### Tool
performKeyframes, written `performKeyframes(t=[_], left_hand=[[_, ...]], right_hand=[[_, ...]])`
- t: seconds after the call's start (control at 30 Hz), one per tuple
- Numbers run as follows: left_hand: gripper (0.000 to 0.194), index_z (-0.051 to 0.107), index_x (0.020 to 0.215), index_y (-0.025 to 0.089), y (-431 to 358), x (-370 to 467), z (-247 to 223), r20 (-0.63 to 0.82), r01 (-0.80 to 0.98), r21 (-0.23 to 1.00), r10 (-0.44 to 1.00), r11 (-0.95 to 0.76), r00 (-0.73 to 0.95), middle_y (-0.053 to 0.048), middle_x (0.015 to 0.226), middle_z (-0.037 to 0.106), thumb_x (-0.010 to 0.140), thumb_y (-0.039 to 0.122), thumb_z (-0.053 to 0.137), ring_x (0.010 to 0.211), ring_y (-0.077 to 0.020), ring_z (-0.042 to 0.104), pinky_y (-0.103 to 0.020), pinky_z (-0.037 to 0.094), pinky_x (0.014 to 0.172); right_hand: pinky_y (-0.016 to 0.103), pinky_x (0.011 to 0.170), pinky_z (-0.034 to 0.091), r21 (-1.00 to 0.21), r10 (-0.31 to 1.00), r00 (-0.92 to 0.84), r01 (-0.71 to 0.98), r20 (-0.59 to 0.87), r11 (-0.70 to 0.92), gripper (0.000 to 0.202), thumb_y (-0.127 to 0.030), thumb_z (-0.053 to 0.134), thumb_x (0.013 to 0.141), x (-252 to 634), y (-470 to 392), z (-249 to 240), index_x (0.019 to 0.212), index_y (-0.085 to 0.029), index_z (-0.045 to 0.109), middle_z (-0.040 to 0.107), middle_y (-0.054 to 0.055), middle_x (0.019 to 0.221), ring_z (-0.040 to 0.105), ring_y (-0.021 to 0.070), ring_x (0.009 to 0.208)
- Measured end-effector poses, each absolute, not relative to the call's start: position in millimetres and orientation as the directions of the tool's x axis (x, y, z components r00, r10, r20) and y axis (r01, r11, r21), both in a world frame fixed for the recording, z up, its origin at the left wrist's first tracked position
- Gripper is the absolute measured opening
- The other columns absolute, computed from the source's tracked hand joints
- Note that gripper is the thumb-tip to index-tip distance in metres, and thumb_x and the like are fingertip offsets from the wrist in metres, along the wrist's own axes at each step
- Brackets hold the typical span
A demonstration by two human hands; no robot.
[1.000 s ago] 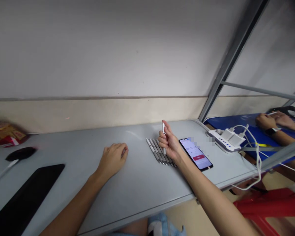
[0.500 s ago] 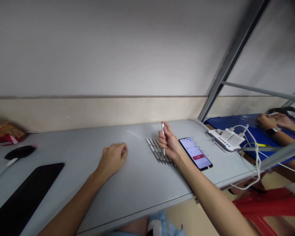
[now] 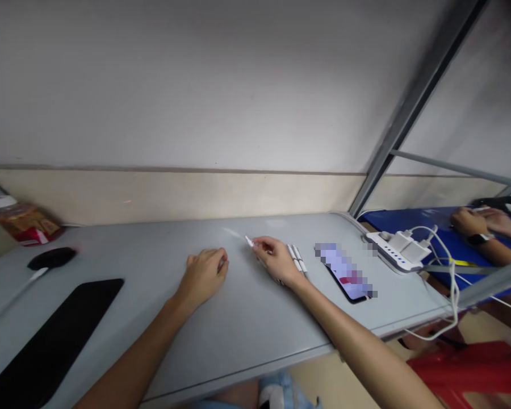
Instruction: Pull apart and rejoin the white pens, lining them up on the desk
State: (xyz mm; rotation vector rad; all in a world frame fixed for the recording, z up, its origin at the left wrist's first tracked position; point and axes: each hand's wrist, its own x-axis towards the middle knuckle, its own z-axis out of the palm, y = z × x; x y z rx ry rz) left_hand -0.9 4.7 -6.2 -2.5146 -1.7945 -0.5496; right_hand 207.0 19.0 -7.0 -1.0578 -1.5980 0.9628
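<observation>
My right hand [image 3: 275, 260] is low over the grey desk, thumb and fingers closed on a pen [image 3: 249, 241] whose white end sticks out to the upper left. Behind that hand lies a row of white-and-grey pens [image 3: 297, 258], side by side; the hand covers part of the row. To the left, my left hand [image 3: 204, 277] rests on the desk with its fingers curled in. A small dark spot shows between its thumb and fingers, too little to name.
A phone [image 3: 344, 275] lies right of the pens. Beyond it are a white power strip [image 3: 394, 253] with plugs and hanging cables. At left are a black mat [image 3: 55, 341], a black round object with a cable [image 3: 51, 259] and a bottle [image 3: 28, 221]. Another person's hands [image 3: 472, 221] are at far right.
My right hand has come down and left from holding the pen upright above the row; the pen now points up and left. My left hand stays curled on the desk. The view has shifted slightly.
</observation>
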Motion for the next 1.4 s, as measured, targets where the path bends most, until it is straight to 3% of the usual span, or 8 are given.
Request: performKeyframes(t=[0.17,0.27,0.4,0.63,1.4], left_hand=[[0.015,0.054,0.079,0.021,4,0,-7,0.285,0.911,0.206,0.912,-0.358,0.294,-0.002,0.078,0.064,0.088,0.023,0.042,0.079,-0.0203,0.057,-0.033,0.029,0.070],[0.016,0.054,0.079,0.021,3,1,-5,0.284,0.910,0.203,0.911,-0.361,0.298,-0.001,0.079,0.064,0.088,0.022,0.042,0.081,-0.0199,0.057,-0.032,0.027,0.069],[0.016,0.054,0.078,0.020,2,1,-5,0.290,0.911,0.195,0.909,-0.363,0.299,-0.001,0.079,0.064,0.088,0.021,0.042,0.081,-0.0197,0.056,-0.032,0.026,0.070],[0.019,0.054,0.078,0.020,2,2,-5,0.278,0.909,0.192,0.909,-0.370,0.311,-0.002,0.082,0.065,0.090,0.022,0.039,0.083,-0.0199,0.056,-0.032,0.026,0.071],[0.016,0.055,0.080,0.020,-1,2,0,0.240,0.910,0.191,0.917,-0.368,0.320,-0.003,0.085,0.065,0.088,0.021,0.041,0.086,-0.0207,0.057,-0.032,0.026,0.071]], right_hand=[[0.027,0.065,0.038,-0.796,0.938,-0.142,0.497,0.318,0.345,0.025,-0.032,0.056,0.085,212,33,-13,0.098,-0.017,0.070,0.062,0.003,0.073,0.052,0.0151,0.066],[0.032,0.079,0.036,-0.626,0.916,-0.160,0.686,0.368,0.371,0.024,-0.029,0.058,0.086,215,34,-14,0.104,-0.019,0.070,0.068,0.006,0.085,0.056,0.0199,0.084],[0.039,0.087,0.028,-0.422,0.889,-0.167,0.833,0.426,0.359,0.023,-0.028,0.058,0.089,220,26,-14,0.108,-0.022,0.069,0.066,0.008,0.104,0.049,0.0252,0.104],[0.040,0.087,0.028,-0.344,0.892,-0.298,0.844,0.339,0.412,0.023,-0.041,0.066,0.083,232,14,-18,0.103,-0.030,0.070,0.057,0.006,0.113,0.044,0.0243,0.106],[0.043,0.089,0.030,-0.342,0.933,-0.135,0.905,0.334,0.254,0.038,-0.040,0.069,0.079,230,11,-13,0.114,-0.028,0.064,0.053,0.009,0.116,0.042,0.0277,0.109]])
